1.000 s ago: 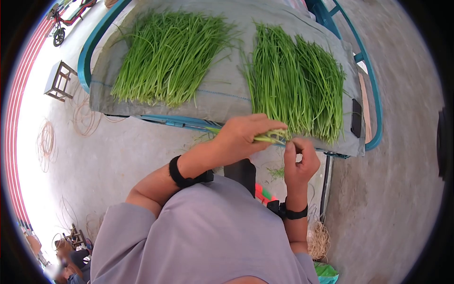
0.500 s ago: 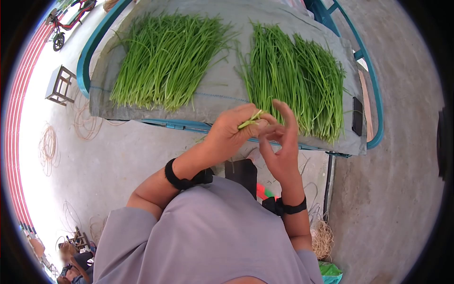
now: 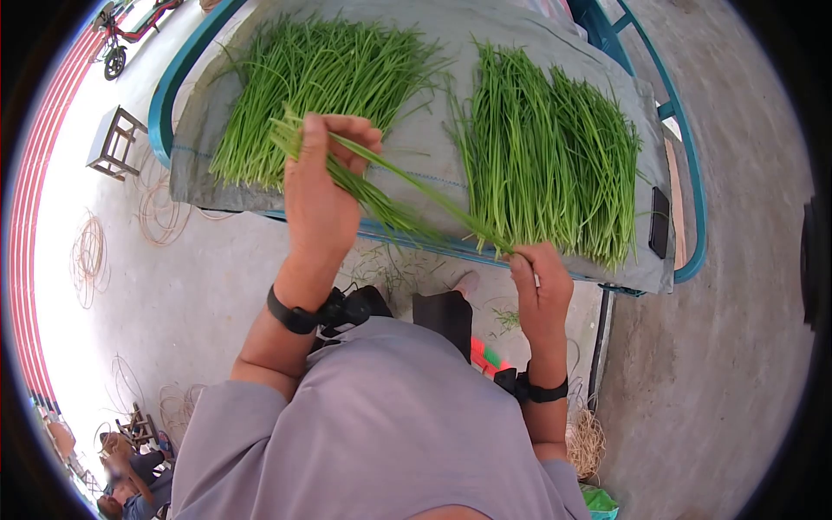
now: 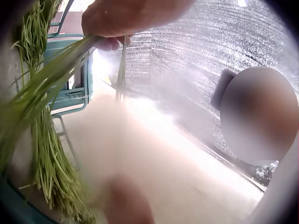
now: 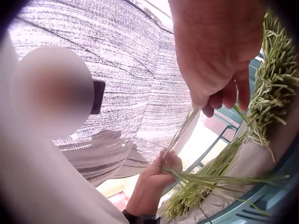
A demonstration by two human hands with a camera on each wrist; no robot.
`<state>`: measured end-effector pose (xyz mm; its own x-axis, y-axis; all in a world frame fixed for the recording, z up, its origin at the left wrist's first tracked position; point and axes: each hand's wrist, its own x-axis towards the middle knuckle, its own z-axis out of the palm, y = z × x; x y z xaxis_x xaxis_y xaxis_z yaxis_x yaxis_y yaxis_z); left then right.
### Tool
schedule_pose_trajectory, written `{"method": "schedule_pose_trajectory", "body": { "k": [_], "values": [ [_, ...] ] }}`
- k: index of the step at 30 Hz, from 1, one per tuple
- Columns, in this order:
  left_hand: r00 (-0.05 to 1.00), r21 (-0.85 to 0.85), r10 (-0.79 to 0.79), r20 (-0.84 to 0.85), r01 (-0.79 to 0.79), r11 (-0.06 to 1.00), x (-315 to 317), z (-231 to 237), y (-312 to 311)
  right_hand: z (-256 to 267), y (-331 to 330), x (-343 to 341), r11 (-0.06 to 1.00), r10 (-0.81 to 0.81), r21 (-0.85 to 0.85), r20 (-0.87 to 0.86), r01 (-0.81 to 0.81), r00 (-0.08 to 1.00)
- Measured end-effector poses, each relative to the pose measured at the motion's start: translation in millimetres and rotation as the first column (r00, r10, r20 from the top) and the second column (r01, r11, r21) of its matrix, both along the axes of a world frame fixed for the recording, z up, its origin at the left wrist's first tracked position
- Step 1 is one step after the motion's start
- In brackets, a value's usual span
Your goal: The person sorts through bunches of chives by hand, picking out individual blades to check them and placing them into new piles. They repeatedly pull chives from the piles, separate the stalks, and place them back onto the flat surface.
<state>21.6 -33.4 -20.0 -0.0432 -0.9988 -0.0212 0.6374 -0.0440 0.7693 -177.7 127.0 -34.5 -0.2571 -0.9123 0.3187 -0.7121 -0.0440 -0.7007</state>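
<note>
Blue rails (image 3: 685, 173) bounded the counter, over which grey sheeting (image 3: 429, 130) was spread beneath two broad piles of slender stalks. Left pile (image 3: 321, 78) and right pile (image 3: 555, 156) lay apart, butt ends toward the person, probably so that the stalks lay parallel and within easy reach. Near the counter's front edge, a smaller bundle (image 3: 381, 201) was held up by the left hand (image 3: 321, 195), thumb and fingers curled around it, seemingly to keep it together. It looked fresh, pale yellow-green above the thumb, deeper green at its loose lower end. One thin strand (image 3: 433, 195) ran from there to the right hand (image 3: 544, 290), whose fingertips pinched its end, apparently to hold it straight and separate.
</note>
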Motion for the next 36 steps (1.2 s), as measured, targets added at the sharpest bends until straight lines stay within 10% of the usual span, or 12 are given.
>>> {"method": "schedule_pose_trajectory", "body": {
  "k": [12, 22, 28, 36],
  "values": [
    [0.916, -0.112, -0.132, -0.378, 0.096, 0.989, 63, -21, -44, -18, 40, -22, 0.927, -0.374, 0.083, 0.265, 0.365, 0.889],
    [0.896, 0.031, -0.363, 0.254, 0.368, 0.929, 11, -1, 18, -15, -11, 5, 0.94, -0.242, 0.169, -0.275, 0.295, 0.931],
    [0.756, -0.247, -0.243, 0.608, 0.471, 0.847, -7, -18, 35, -8, 0, 0, 0.948, -0.309, 0.114, 0.116, 0.296, 0.944],
    [0.62, -0.541, 0.032, 0.784, 0.656, 0.527, -33, -17, 47, 7, 9, 9, 0.982, -0.105, -0.157, -0.013, 0.101, 0.994]
  ]
}}
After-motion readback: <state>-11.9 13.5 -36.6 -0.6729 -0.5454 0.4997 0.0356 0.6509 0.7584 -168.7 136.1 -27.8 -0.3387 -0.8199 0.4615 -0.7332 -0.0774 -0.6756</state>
